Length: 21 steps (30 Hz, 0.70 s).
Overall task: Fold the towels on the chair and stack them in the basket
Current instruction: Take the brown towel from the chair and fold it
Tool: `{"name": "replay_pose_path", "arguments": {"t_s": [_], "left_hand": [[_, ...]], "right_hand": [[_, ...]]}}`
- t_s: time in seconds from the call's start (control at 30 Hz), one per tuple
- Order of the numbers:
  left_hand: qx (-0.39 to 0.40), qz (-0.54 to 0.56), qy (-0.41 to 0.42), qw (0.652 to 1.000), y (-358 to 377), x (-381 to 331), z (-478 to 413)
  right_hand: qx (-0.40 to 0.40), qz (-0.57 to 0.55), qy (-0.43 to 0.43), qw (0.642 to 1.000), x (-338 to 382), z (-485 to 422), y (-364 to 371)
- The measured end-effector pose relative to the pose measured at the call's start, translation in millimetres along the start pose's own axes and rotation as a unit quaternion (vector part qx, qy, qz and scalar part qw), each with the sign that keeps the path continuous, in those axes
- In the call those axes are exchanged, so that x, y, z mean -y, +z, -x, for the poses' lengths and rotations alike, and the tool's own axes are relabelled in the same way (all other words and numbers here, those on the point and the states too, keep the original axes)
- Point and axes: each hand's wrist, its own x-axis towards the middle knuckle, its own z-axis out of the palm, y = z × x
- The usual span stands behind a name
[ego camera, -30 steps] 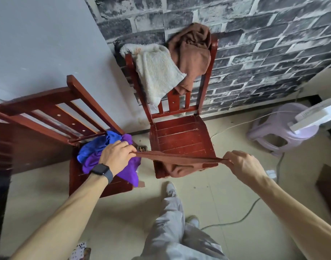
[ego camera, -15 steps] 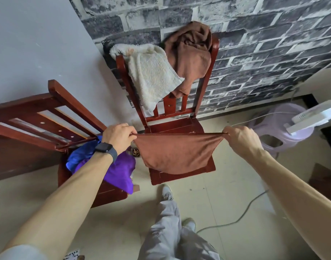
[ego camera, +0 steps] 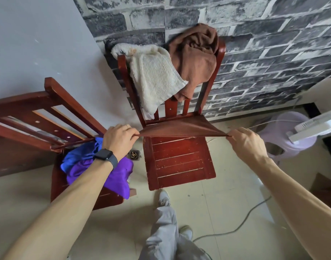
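fingers (ego camera: 132,131) of left hand (ego camera: 118,141) and right hand (ego camera: 245,142) pinch ends of brown towel (ego camera: 181,127).

free: chair seat (ego camera: 179,162) | blocked: backrest (ego camera: 207,91), draped towels (ego camera: 157,79)

A thin brown cloth towel (ego camera: 179,129) stretched between the left hand (ego camera: 119,139) and right hand (ego camera: 245,143), above the seat of a red-brown slatted wooden chair (ego camera: 179,162). On its backrest hung a cream terry towel (ego camera: 155,77), left of a crumpled brown towel (ego camera: 196,59). Further left stood a second wooden chair (ego camera: 54,113) bearing bunched blue-purple cloths (ego camera: 97,166).
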Motion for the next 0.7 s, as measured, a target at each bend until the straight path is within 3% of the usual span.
{"name": "replay_pose_path", "arguments": {"t_s": [0.1, 0.43, 0.6, 0.7], "left_hand": [[0.01, -0.011, -0.001, 1.0, 43, -2, 37], [0.162, -0.041, -0.005, 0.986, 204, -31, 187], [0.17, 0.053, -0.053, 0.983, 225, -31, 213], [0.227, 0.15, -0.162, 0.949, 225, -24, 197]], "right_hand": [[0.057, 0.012, 0.012, 0.998, -5, 24, 35], [0.279, 0.017, 0.073, 0.957, -28, 148, 201], [0.254, -0.037, 0.1, 0.961, -36, 188, 226], [0.23, -0.145, 0.151, 0.95, -42, 183, 232]]}}
